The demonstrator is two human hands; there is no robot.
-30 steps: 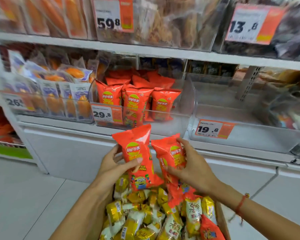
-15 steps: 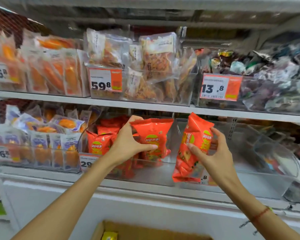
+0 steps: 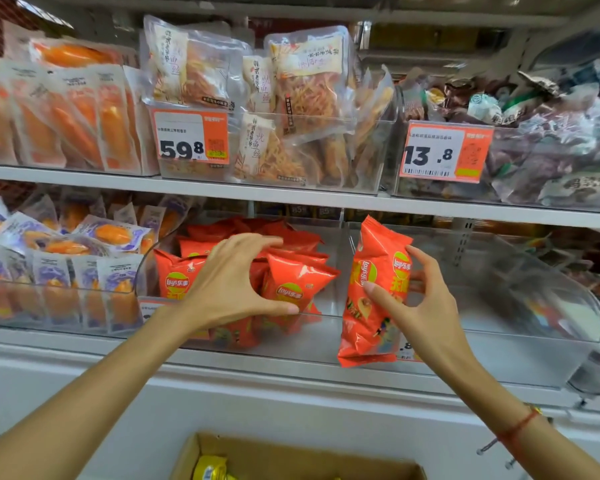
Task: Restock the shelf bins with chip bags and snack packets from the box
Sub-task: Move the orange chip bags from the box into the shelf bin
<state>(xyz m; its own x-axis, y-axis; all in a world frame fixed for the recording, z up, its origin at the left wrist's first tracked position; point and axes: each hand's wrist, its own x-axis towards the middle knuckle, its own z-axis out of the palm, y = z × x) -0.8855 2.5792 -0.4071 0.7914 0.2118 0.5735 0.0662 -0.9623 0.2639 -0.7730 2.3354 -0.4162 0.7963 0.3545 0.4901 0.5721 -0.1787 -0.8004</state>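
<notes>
pinching one red chip bag [image 3: 374, 292] upright in our right grip [image 3: 418, 306], we hold it before the clear bin [image 3: 499, 355]; our left grip [image 3: 232, 285] curls wide, touching bags [image 3: 291, 289] in the neighbouring bin; box [image 3: 201, 455] below.

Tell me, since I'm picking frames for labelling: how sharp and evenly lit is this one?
Head view: light is soft and even, no hard shadows; the price tag and the chip bag in the right hand read clearly; the left hand is sharp; the right-edge packets smear; the shelf edge bows from the wide lens; the clear bin shows faint glare.
</notes>
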